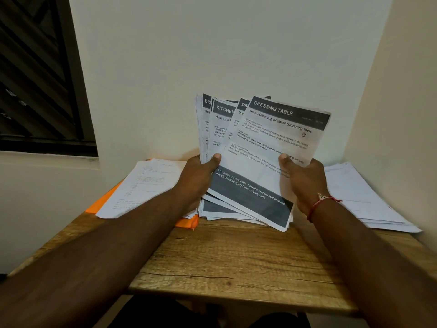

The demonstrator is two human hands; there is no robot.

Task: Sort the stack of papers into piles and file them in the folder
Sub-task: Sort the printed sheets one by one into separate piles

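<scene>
A fanned stack of printed papers (pixel 248 166) stands upright at the middle of the wooden table (pixel 236 261), lower edges near the tabletop. My left hand (pixel 201 176) grips the stack's left side, thumb on the front. My right hand (pixel 302 178) pinches the front sheet, headed "DRESSING TABLE" (pixel 281 129), at its right edge; that sheet is tilted to the right. Sheets behind it show "KITCHEN" and "DR" headers. An orange folder (pixel 104 202) lies at the left under a pile of white papers (pixel 142 185). Another pile of papers (pixel 359 197) lies at the right.
The table sits in a corner: a wall runs behind it and another close on the right. A dark window (pixel 40 74) is in the left wall. The table's front half is bare wood.
</scene>
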